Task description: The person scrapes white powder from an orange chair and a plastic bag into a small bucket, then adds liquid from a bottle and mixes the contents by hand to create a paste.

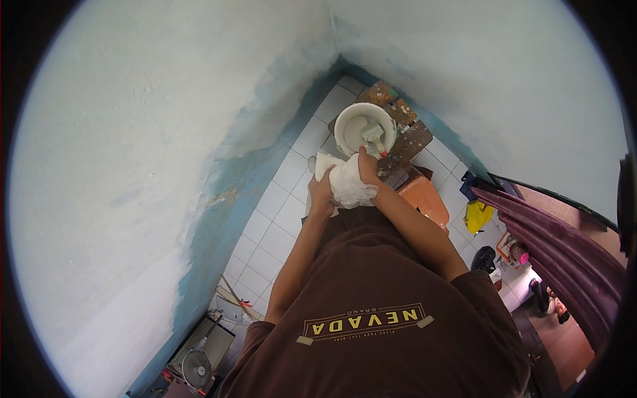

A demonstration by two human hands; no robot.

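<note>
Pkg (346,184) in hands (321,190), bucket (340,126) w/ paint (353,127), brush (372,135)

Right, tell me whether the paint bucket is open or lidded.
Open: the paint bucket is uncovered, with pale paint showing inside.

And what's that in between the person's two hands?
In the head view, a white plastic bag sits between the left hand and the right hand, both holding it.

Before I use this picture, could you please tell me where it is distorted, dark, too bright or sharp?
Head view: corners black, purple curtain curving near the rim; head view: floor beside the curtain glaring pale; head view: left hand, right hand and white bag fairly sharp.
</note>
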